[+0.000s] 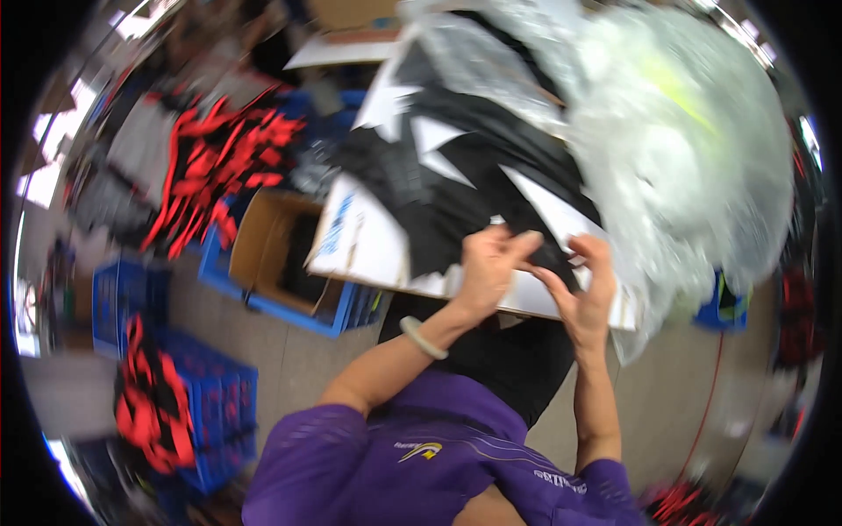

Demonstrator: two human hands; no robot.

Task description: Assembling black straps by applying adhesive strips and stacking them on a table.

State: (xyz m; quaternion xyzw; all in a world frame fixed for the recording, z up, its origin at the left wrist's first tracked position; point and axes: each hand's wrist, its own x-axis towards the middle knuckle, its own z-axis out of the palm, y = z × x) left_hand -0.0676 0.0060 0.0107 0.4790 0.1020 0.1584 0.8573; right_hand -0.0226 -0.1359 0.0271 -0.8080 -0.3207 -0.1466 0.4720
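Closest in, both forearms come up out of purple sleeves and meet right over the near edge of a flat white card sheet [368, 245] that seems to lie across the lap. The left hand [488, 263], the one with the pale bracelet [424, 337] on its wrist, is pinched shut on a black fabric piece [456, 215], fingers curled over its near end. The right hand [586, 289] sits just beside it, fingertips also closed on the same dark bit, though it's blurry enough that I can't swear where one piece ends and the next begins. So the fabric sits directly ahead of both hands and runs away from them, up and to the left across the card, with the left hand slightly nearer the bulk of it. Just past that, on the right, there's a big crinkly clear plastic bag [693, 149]. Farther left is an open cardboard box [263, 241] in a blue crate [298, 311], then a heap of red-and-black pieces [219, 162] beyond.
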